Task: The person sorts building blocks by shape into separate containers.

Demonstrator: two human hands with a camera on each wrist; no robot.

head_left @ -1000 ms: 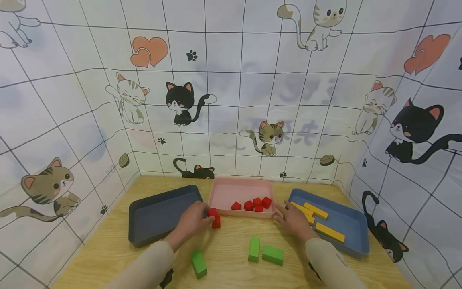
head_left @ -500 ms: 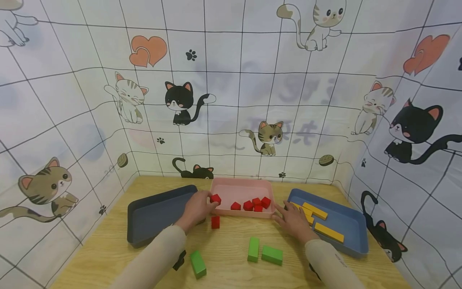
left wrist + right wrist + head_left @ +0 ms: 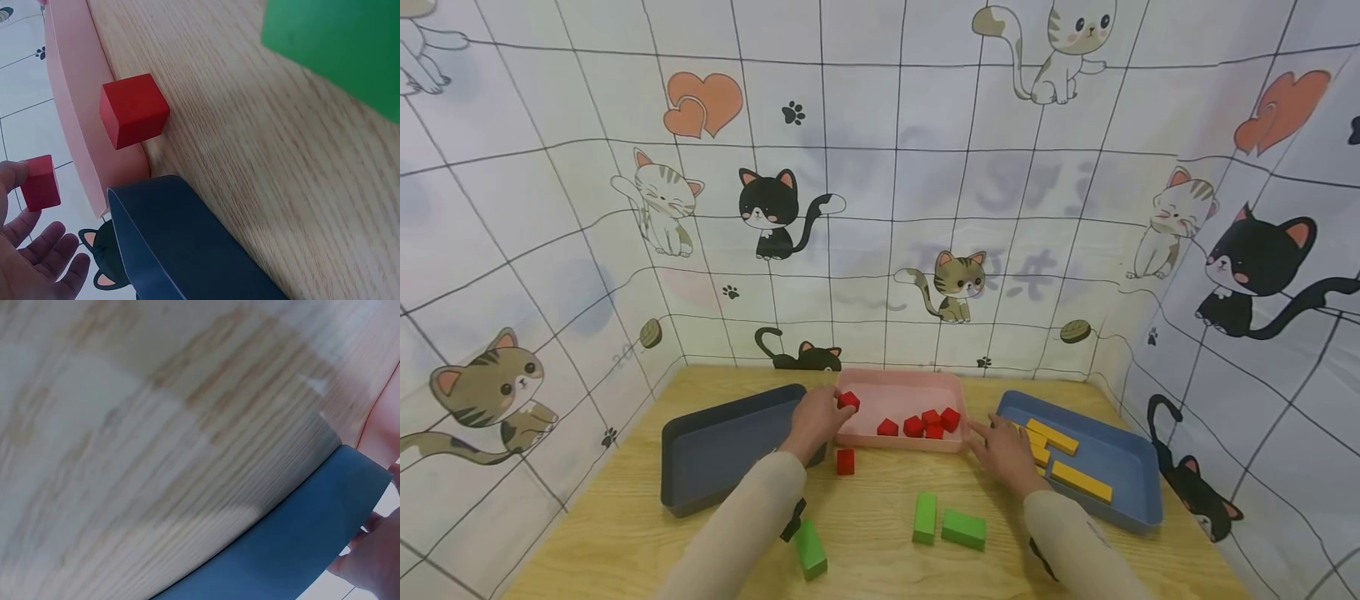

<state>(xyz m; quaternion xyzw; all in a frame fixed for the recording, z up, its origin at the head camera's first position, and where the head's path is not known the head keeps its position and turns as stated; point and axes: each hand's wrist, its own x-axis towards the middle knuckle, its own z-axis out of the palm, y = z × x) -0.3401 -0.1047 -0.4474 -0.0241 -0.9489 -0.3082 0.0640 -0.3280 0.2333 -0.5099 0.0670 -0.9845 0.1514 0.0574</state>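
Note:
My left hand [image 3: 815, 417] pinches a red cube [image 3: 848, 402] between thumb and fingertips over the left end of the pink tray [image 3: 898, 388]. In the left wrist view the held cube [image 3: 41, 184] shows with the other fingers spread below it. A second red cube [image 3: 132, 112] sits on the table just outside the pink tray's front left corner. Several red blocks [image 3: 913, 427] lie inside that tray along its front wall. My right hand [image 3: 1006, 454] has its fingers relaxed, fingertips right at the pink tray's right corner and beside the blue tray [image 3: 1123, 454]; it holds nothing.
At the left stands a dark grey tray [image 3: 730, 450]. Several yellow blocks [image 3: 1081, 482] lie in the blue tray. Three green blocks, among them one at the left [image 3: 811, 550], lie on the wooden table [image 3: 868, 521] in front. A cat-patterned cloth [image 3: 865, 192] encloses the back and sides.
My left hand has lifted one red cube from the table in front and carried it up and back over the pink tray. The other cube stays behind. My right hand stays nearly still.

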